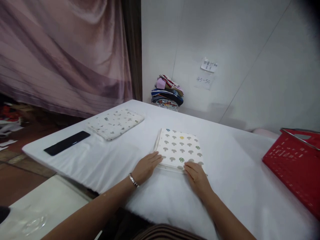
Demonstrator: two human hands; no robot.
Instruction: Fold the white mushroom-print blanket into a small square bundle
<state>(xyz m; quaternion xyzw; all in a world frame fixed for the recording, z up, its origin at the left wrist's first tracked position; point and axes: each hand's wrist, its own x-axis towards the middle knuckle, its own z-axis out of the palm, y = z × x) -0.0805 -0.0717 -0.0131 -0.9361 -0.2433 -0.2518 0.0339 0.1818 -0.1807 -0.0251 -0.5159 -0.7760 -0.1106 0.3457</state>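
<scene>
A folded white cloth printed with grey mushrooms [178,146] lies flat on the white-covered table [120,166]. My left hand [147,166] rests at its near left corner, fingers stretched out and touching the edge. On the near right part of the same cloth lies my right hand [196,176], its fingers extended over the border. Farther left on the table is a second folded white cloth with small prints [116,123].
A black phone-like slab [67,143] lies near the table's left end. Folded fabrics [167,93] are piled by the wall at the far edge. A red basket [295,163] stands at the right. Pink curtain [75,50] hangs behind on the left.
</scene>
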